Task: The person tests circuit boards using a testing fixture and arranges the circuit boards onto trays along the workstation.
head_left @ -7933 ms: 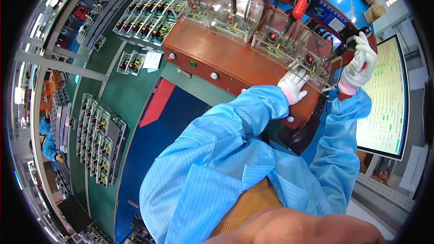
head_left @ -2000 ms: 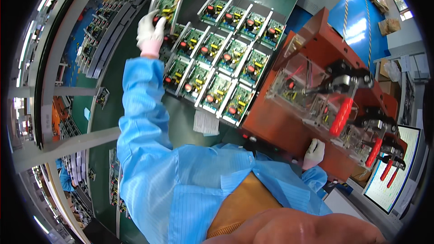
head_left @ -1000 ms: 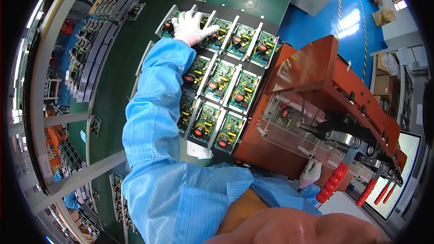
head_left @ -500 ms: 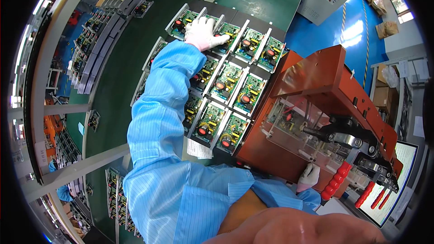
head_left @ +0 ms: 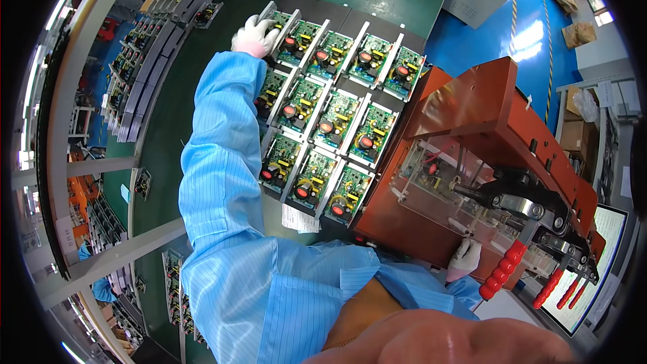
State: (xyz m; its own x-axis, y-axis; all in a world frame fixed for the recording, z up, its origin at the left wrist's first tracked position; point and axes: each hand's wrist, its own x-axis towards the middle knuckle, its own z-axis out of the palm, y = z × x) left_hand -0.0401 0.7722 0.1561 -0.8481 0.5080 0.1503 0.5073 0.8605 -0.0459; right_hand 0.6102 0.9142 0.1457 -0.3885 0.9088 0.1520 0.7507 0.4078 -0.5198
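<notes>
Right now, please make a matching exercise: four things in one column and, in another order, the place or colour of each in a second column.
1. left hand
2. right hand
3. clamp handle
4. monitor

a. red, ribbed
b. at the near edge of the orange-brown fixture
c. far right, lit screen
d. on the far-left corner of the tray of circuit boards

Pairs: 1-d, 2-b, 3-a, 4-c

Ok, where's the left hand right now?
In the head view, the left hand is upper left, on the far-left corner of the tray of green circuit boards.
</notes>
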